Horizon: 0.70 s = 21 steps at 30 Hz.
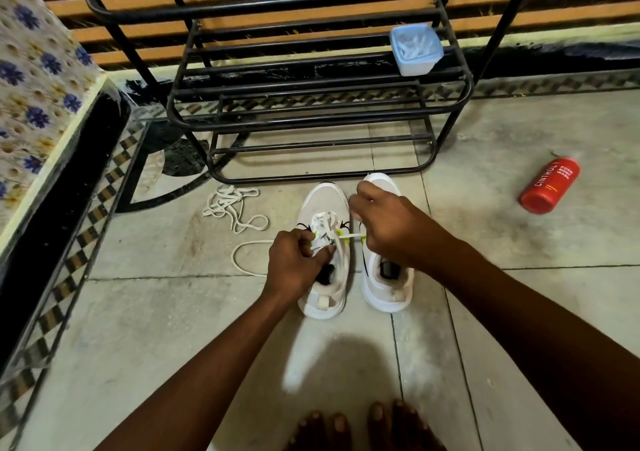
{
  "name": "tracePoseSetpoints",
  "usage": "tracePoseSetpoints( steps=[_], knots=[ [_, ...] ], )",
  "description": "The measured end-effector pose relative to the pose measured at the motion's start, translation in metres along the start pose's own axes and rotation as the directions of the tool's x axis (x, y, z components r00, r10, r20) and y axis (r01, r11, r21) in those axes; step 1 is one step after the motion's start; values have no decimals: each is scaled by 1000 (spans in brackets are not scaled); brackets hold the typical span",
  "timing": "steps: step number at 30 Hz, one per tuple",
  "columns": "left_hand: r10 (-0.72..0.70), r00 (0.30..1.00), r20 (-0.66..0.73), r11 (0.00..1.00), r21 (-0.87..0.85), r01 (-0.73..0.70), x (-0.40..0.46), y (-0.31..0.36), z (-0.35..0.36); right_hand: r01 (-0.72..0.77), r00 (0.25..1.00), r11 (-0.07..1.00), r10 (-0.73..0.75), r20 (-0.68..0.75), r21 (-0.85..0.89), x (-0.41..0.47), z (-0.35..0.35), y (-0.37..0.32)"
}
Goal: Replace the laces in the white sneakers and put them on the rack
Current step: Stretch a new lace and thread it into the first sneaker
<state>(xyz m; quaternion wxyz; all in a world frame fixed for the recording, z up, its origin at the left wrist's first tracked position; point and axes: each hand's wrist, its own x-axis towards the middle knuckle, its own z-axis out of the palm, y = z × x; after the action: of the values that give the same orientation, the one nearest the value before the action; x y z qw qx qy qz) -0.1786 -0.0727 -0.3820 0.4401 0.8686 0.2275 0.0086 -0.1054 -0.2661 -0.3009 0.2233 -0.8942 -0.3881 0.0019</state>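
Two white shoes sit side by side on the floor, just in front of the rack (311, 104). L hand (298, 263) pinches the lace (349, 237) at the left shoe (325, 253). R hand (384, 225) pinches the lace's other end, above the right shoe (384, 277). Old laces (232, 208) lie left of the shoes. Red bottle (549, 186) lies far right.

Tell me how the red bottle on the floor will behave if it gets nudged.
The red bottle lies on its side on smooth floor tile, so it would probably roll. It looks like plastic, so likely light and not fragile. How full it is cannot be seen.
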Motion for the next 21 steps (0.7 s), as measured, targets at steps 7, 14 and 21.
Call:
tracePoseSetpoints(
  steps=[7, 14, 21],
  knots=[
    [-6, 1000, 14, 1000, 9, 6, -2, 5, -2, -90, 972, 992, 106, 208, -85, 3, -6, -6],
    [13, 1000, 23, 1000, 11, -14, -3, 6, -3, -127, 986, 945, 152, -62, 302, -4, -56, -34],
    [-10, 1000, 20, 1000, 6, 10, -6, 9, -5, -128, 976, 898, 190, -108, 422, -7, -65, -39]
  ],
)
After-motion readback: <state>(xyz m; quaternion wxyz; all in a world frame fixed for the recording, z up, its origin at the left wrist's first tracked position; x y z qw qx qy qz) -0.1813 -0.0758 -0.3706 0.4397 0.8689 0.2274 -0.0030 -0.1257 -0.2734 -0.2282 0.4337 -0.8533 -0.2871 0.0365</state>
